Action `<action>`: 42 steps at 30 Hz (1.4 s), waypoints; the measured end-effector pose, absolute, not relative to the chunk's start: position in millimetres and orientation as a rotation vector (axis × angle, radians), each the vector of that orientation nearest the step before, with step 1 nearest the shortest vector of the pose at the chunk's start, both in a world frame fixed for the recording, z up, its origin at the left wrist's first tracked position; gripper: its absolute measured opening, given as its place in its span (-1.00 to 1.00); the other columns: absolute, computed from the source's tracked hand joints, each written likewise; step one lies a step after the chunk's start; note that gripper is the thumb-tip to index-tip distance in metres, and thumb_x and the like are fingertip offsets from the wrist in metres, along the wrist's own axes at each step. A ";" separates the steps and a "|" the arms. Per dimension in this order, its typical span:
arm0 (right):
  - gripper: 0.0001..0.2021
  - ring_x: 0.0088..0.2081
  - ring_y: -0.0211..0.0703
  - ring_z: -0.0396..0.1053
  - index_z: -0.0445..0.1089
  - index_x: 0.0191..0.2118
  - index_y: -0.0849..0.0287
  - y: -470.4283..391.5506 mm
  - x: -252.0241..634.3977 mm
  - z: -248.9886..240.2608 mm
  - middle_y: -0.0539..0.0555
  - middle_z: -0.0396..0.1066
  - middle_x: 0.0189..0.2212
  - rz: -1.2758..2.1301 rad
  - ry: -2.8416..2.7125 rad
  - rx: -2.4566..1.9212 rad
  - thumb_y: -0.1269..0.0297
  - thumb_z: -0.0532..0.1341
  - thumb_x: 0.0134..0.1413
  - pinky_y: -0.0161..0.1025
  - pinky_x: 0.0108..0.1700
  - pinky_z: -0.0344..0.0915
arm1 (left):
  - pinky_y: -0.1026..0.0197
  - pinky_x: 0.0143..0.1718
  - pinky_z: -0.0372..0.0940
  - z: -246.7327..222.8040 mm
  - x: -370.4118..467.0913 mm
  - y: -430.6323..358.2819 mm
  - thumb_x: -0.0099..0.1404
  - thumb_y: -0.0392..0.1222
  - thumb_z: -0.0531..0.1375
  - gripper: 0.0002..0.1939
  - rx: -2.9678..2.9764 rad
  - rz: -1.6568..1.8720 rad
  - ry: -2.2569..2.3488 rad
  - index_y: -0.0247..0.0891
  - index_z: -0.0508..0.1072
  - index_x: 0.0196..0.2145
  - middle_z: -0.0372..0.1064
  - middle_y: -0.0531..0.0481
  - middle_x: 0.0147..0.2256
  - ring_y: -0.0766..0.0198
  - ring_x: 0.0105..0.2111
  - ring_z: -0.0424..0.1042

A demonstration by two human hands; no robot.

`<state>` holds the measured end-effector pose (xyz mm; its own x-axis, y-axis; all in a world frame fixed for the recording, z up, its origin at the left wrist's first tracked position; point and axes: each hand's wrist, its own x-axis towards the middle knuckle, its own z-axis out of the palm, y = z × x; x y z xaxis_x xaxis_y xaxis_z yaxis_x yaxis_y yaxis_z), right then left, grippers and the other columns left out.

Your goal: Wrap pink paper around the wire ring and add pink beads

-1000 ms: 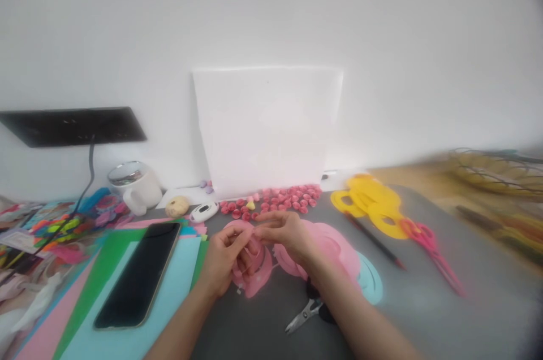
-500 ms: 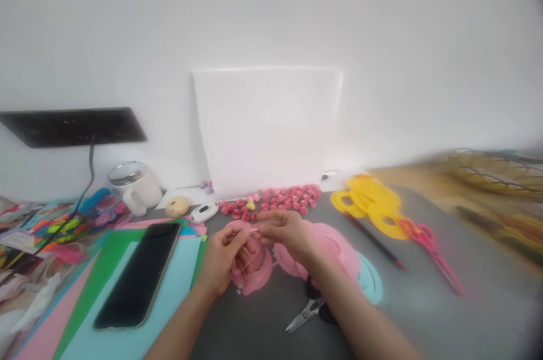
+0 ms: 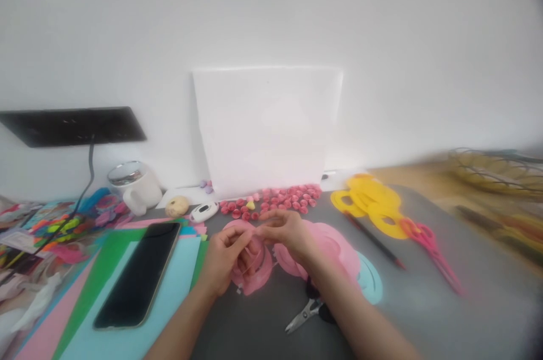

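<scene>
My left hand (image 3: 224,258) and my right hand (image 3: 288,235) meet above the grey mat, fingertips pinched together on a pink paper strip (image 3: 258,269). The strip curls in a loop around and below the left fingers. What lies right between the fingertips is blurred and small. Beneath and beside my right hand rest pink paper spirals (image 3: 335,244), with a light blue paper spiral (image 3: 371,281) partly under them. Black-handled scissors (image 3: 303,315) lie under my right forearm, which hides part of the handles. Beyond the fingers sit several small rolled pink paper flowers (image 3: 292,199).
Left of my arms, a phone (image 3: 139,275) lies on coloured paper sheets (image 3: 85,309). A white mug (image 3: 139,193) stands by the wall. To the right are yellow paper cut-outs (image 3: 373,202), a pencil (image 3: 373,238) and pink scissors (image 3: 436,258). White board (image 3: 271,128) leans at the back.
My right fingertips have shifted slightly, closer in to the left fingertips. Nothing else has visibly moved.
</scene>
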<state>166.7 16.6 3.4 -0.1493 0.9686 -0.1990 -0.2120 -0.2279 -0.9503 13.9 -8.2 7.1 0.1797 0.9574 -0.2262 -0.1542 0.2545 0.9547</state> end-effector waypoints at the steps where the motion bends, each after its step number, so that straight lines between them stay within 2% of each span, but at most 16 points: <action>1: -0.53 -0.57 -0.27 0.36 0.41 -0.38 0.30 16.7 166.1 3.3 0.03 0.45 -0.60 1.555 -1.020 -1.125 0.23 0.47 -0.58 -0.29 -0.46 0.33 | 0.39 -0.86 0.12 7.8 14.1 -8.3 0.04 -0.01 0.26 -0.70 0.978 0.995 1.065 -0.33 0.38 -0.54 0.32 0.08 -0.64 0.39 -0.82 0.26; 9: -0.59 -0.61 -0.34 0.28 0.36 -0.50 0.28 16.3 165.4 2.5 -0.07 0.35 -0.66 1.545 -1.090 -1.077 0.25 0.48 -0.61 -0.34 -0.51 0.29 | 0.36 -0.85 0.15 3.3 10.9 -9.3 0.12 0.00 0.20 -0.70 1.015 0.928 1.007 -0.32 0.39 -0.53 0.32 0.05 -0.65 0.33 -0.79 0.30; 20: -0.53 -0.64 -0.35 0.24 0.33 -0.52 0.26 14.9 166.2 6.8 -0.10 0.29 -0.71 1.595 -1.189 -1.096 0.17 0.48 -0.69 -0.34 -0.54 0.25 | 0.36 -0.75 0.22 0.8 8.7 -9.0 0.19 -0.04 0.16 -0.72 1.097 0.867 0.951 -0.35 0.47 -0.41 0.36 0.01 -0.58 0.36 -0.73 0.34; 25: -0.55 -0.65 -0.37 0.21 0.35 -0.49 0.25 13.3 167.5 9.1 -0.16 0.20 -0.72 1.654 -1.243 -1.065 0.17 0.48 -0.62 -0.36 -0.56 0.22 | 0.37 -0.66 0.27 7.8 6.9 -10.1 0.17 -0.06 0.18 -0.73 1.200 0.831 0.923 -0.35 0.48 -0.31 0.44 -0.07 -0.47 0.37 -0.64 0.37; 28: -0.59 -0.62 -0.37 0.22 0.37 -0.47 0.25 11.8 167.2 8.3 -0.13 0.24 -0.68 1.665 -1.314 -1.059 0.17 0.47 -0.53 -0.38 -0.56 0.17 | 0.36 -0.63 0.28 10.0 6.5 -11.2 0.16 -0.08 0.20 -0.73 1.262 0.778 0.898 -0.34 0.47 -0.26 0.45 -0.07 -0.44 0.36 -0.62 0.39; 32: -0.62 -0.56 -0.34 0.25 0.38 -0.44 0.26 9.9 164.9 6.4 -0.07 0.30 -0.60 1.749 -1.350 -1.037 0.18 0.45 -0.45 -0.38 -0.52 0.17 | 0.35 -0.63 0.28 10.9 8.6 -12.9 0.07 -0.15 0.27 -0.79 1.299 0.732 0.923 -0.33 0.48 -0.35 0.47 -0.05 -0.46 0.33 -0.63 0.40; 36: -0.62 -0.53 -0.34 0.25 0.36 -0.43 0.26 10.0 163.2 2.4 -0.05 0.31 -0.57 1.867 -1.328 -0.957 0.20 0.45 -0.42 -0.37 -0.49 0.16 | 0.36 -0.74 0.20 12.4 12.5 -15.6 -0.03 -0.15 0.32 -0.82 1.290 0.740 1.027 -0.32 0.47 -0.51 0.44 0.00 -0.63 0.28 -0.71 0.38; 42: -0.59 -0.51 -0.32 0.28 0.36 -0.38 0.25 10.9 165.2 -1.6 -0.06 0.31 -0.54 1.992 -1.327 -0.862 0.20 0.45 -0.44 -0.35 -0.46 0.18 | 0.36 -0.75 0.18 9.2 15.0 -18.4 -0.01 -0.11 0.30 -0.80 1.297 0.778 1.068 -0.31 0.48 -0.61 0.39 0.01 -0.73 0.30 -0.77 0.34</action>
<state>165.2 10.9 -1.6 -0.6171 0.7633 -0.1914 -0.1172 -0.3297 -0.9368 15.0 -18.4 9.2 0.3492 0.9199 -0.1787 0.1123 0.1482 0.9826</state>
